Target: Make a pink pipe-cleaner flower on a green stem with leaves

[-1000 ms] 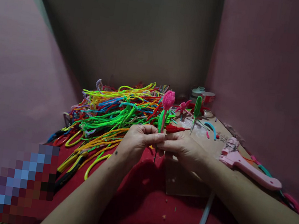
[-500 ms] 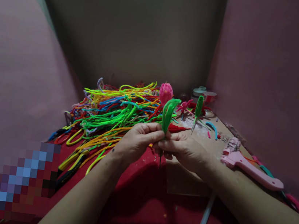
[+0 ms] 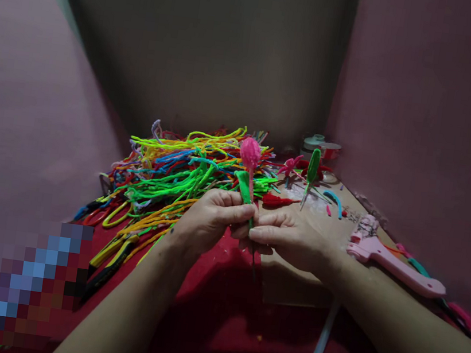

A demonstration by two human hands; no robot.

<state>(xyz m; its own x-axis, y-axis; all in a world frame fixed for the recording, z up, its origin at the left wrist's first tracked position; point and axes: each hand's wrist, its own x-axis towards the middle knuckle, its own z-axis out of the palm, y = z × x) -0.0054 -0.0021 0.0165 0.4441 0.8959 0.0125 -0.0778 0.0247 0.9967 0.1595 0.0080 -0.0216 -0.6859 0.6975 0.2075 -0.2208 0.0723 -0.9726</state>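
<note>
A pipe-cleaner flower with a pink bud (image 3: 250, 153) on a pink stem stands upright between my hands. Beside its stem is a green pipe-cleaner leaf (image 3: 243, 185), seen partly edge-on. My left hand (image 3: 217, 217) pinches the leaf base and stem between thumb and fingers. From the right, my right hand (image 3: 286, 236) closes its thumb and fingers on the stem just below. The stem's thin dark end pokes out under the hands. Fingers hide where leaf and stem meet.
A heap of coloured pipe cleaners (image 3: 175, 174) lies behind my left hand, with yellow-black pliers (image 3: 114, 256) in front. On the board to the right are a pink glue gun (image 3: 397, 267), a red bud (image 3: 279, 201) and another green leaf (image 3: 314, 165). A glue stick (image 3: 324, 339) hangs below my right forearm.
The flower has turned about its stem: the green leaf, earlier in front and facing me, now sits left of the stem, and the pink stem shows. Both hands keep their hold.
</note>
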